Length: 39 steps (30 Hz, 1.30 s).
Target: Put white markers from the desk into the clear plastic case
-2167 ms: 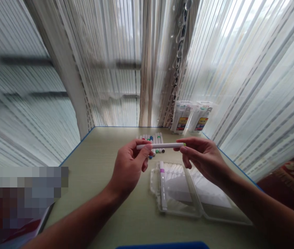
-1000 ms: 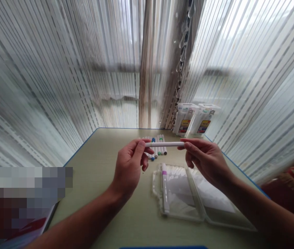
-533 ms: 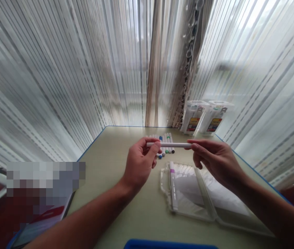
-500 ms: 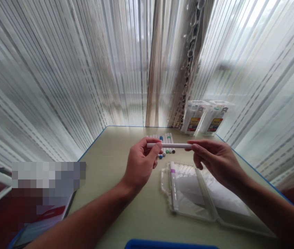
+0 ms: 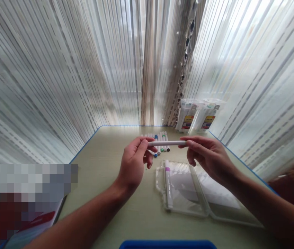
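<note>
A white marker (image 5: pixel 167 143) is held level above the table, stretched between both hands. My left hand (image 5: pixel 134 159) pinches its left end between thumb and fingers. The right end sits in the thumb-and-finger grip of my right hand (image 5: pixel 206 152). Behind the marker, several white markers (image 5: pixel 163 138) with blue, green, grey and dark ends lie side by side, partly hidden by my left hand. Below the hands lies an open clear plastic case (image 5: pixel 188 193), with one purple-banded marker (image 5: pixel 168 186) along its left side. My right forearm covers part of the case's right half.
Two clear marker cases (image 5: pixel 187 117) with labels stand upright at the table's back right. The pale table (image 5: pixel 92 166) has a blue edge, with striped curtains (image 5: pixel 110 69) behind it. A blue object (image 5: pixel 167 244) shows at the near edge; a blurred-out patch (image 5: pixel 35 186) covers the left.
My left hand has slid to the marker's left end, which no longer sticks out past the thumb. The whole view has shifted slightly, so things appear further left.
</note>
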Available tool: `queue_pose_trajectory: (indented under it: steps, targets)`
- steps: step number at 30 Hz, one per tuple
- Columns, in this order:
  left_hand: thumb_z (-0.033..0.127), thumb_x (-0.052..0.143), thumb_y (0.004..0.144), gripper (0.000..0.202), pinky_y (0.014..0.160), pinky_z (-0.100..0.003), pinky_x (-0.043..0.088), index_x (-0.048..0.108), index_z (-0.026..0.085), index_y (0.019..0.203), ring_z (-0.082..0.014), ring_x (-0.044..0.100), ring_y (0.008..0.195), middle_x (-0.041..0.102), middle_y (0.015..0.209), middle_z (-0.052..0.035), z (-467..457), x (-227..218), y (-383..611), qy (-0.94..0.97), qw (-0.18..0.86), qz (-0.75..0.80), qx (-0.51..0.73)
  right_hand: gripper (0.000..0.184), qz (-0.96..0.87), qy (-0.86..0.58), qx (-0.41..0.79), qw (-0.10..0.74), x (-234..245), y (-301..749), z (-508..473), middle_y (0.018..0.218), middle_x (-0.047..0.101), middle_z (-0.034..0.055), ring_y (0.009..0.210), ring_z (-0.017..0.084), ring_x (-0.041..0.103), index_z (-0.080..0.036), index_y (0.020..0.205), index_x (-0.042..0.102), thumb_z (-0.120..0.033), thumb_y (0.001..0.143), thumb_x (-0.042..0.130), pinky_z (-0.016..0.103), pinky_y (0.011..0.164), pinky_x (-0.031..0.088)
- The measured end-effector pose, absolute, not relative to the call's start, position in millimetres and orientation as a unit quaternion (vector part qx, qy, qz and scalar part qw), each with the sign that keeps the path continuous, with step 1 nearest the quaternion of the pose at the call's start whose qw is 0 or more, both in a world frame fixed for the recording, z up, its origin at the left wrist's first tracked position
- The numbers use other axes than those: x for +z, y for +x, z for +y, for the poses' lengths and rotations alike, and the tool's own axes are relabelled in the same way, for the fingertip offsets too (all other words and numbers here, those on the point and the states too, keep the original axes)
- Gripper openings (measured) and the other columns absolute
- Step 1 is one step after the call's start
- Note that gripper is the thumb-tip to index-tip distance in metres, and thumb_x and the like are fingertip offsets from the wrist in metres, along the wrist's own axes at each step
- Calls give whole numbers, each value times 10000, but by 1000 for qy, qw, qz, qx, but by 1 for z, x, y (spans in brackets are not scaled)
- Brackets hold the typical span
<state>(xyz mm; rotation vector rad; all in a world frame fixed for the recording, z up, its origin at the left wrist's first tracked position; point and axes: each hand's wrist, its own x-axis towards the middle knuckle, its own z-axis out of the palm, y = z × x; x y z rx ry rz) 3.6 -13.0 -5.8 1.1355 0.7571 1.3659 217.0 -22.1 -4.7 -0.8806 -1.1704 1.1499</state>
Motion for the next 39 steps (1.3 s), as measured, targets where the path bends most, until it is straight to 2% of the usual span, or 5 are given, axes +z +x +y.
queue_pose_trajectory:
  steps: [8, 14, 22, 33, 39]
  targets:
    - [277, 562, 900, 183, 417, -217, 383, 641, 119, 948, -88, 495, 474, 643, 735, -37, -13, -4, 3, 471, 568, 326, 591, 188, -506, -352, 501, 607, -2, 218, -23, 807, 753, 63, 447, 89, 563, -174, 955, 796, -226, 775, 778, 227, 396, 458]
    - [284, 579, 887, 186, 413, -214, 381, 648, 122, 947, -86, 494, 463, 640, 725, -30, -14, -1, 4, 471, 568, 336, 585, 271, -552, -364, 448, 601, -5, 218, -22, 740, 725, 19, 436, 95, 582, -189, 1039, 766, -247, 779, 812, 231, 389, 470]
    - [339, 608, 884, 219, 414, -208, 375, 640, 132, 950, -83, 490, 467, 646, 723, -31, -15, -1, 5, 471, 569, 333, 586, 284, -572, -396, 406, 593, -1, 214, -25, 525, 672, 6, 409, 144, 631, -160, 998, 772, -332, 777, 820, 226, 362, 488]
    - [297, 619, 884, 218, 407, -194, 369, 637, 140, 1034, -62, 468, 471, 642, 781, -21, -16, -2, 5, 502, 530, 344, 590, 250, -570, -408, 404, 588, -5, 218, -20, 801, 743, 66, 433, 99, 619, -144, 880, 750, -392, 852, 745, 215, 384, 495]
    - [336, 676, 862, 234, 405, -187, 364, 648, 150, 1001, -53, 456, 470, 630, 766, -10, -15, -4, 5, 512, 522, 345, 588, 233, -557, -399, 414, 600, -7, 220, -19, 747, 729, 46, 436, 102, 606, -153, 930, 753, -354, 818, 787, 224, 392, 497]
